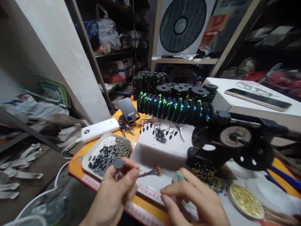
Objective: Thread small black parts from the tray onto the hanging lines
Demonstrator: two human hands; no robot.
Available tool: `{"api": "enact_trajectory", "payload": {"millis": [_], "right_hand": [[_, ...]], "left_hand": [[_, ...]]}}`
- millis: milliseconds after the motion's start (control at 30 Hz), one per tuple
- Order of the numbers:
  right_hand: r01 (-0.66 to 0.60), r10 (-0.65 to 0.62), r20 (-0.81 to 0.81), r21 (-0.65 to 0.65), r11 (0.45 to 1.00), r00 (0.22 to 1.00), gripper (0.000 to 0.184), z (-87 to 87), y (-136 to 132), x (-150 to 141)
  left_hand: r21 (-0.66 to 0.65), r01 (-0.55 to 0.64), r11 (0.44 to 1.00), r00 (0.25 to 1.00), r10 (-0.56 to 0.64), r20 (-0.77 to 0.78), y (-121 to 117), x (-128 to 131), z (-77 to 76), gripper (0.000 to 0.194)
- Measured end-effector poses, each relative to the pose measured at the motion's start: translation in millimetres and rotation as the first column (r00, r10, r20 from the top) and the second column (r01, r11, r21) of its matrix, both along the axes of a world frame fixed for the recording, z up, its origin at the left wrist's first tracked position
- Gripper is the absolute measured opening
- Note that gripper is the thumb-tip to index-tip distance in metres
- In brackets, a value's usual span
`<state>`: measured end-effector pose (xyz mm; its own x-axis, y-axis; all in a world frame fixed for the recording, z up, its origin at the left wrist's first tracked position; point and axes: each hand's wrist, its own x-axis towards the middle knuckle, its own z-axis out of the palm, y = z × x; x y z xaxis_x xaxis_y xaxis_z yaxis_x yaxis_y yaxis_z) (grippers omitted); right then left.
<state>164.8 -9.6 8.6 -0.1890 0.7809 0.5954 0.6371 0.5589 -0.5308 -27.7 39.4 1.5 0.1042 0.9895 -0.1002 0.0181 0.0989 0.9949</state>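
My left hand (116,191) is closed in a pinch on a thin wire piece with an orange tip (152,171), held just above the table's front edge. It also has a small bunch of dark parts (118,163) between its fingers. My right hand (192,197) is curled beside it, fingers pressed on a small greenish piece (178,176). A white tray (90,157) full of small black parts sits just beyond my left hand. Behind it, a row of black discs with green and blue ties (174,108) is threaded on a horizontal rod.
A black hand-crank winder with a dial (235,139) stands at right. Several small pins (162,130) lie on a white cloth. A white power bank (100,129), keys (125,127), a gold dish (245,201), a phone (257,99) and stacked black discs (145,81) surround them.
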Motion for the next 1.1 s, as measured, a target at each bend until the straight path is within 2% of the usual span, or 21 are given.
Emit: {"api": "enact_trajectory", "payload": {"millis": [33,67,133,167,233,400,567,800,1000,1100], "right_hand": [[-0.004,0.003,-0.048,-0.014,1.0,0.999,0.015,-0.3,-0.7,-1.6],[-0.009,0.006,-0.1,-0.028,1.0,0.995,0.016,-0.7,-1.1,-3.3],[-0.027,0.018,-0.21,-0.042,0.999,0.978,0.017,-2.1,-1.1,-6.6],[-0.033,0.022,-0.257,-0.039,0.999,0.966,0.016,-2.9,-1.0,-8.0],[-0.032,0.022,-0.319,-0.027,0.999,0.947,0.015,-4.2,-0.5,-10.3],[-0.035,0.028,-0.372,-0.012,0.999,0.928,0.017,-3.7,-0.4,-11.2],[-0.058,0.046,-0.337,-0.025,0.998,0.94,0.019,-1.1,-0.5,-6.2],[-0.109,0.076,-0.321,-0.088,0.99,0.944,0.021,-2.2,-3.0,-2.0],[-0.135,0.095,-0.331,-0.098,0.986,0.939,0.021,-2.4,-2.9,-0.8],[-0.134,0.094,-0.332,-0.098,0.986,0.938,0.021,-3.0,-3.5,-0.4]], "left_hand": [[-0.172,0.002,0.985,0.968,0.041,0.246,-11.0,9.6,-2.5,0.041],[-0.29,0.028,0.957,0.912,0.094,0.399,-19.8,18.3,-3.8,0.045],[-0.443,0.11,0.89,0.791,0.191,0.581,-31.0,32.3,-4.0,0.048],[-0.469,0.137,0.872,0.762,0.21,0.613,-34.0,37.4,-3.8,0.047],[-0.476,0.162,0.864,0.749,0.207,0.629,-36.9,44.4,-4.1,0.044],[-0.456,0.148,0.878,0.78,0.179,0.599,-40.1,52.6,-8.2,0.045],[-0.489,0.13,0.863,0.773,0.221,0.595,-43.0,56.0,-5.5,0.047],[-0.518,0.131,0.846,0.714,0.281,0.641,-45.4,58.8,-0.9,0.043],[-0.586,0.126,0.801,0.709,0.34,0.617,-44.7,58.9,-0.4,0.046],[-0.579,0.138,0.804,0.718,0.322,0.617,-44.5,58.0,-0.9,0.047]]}}
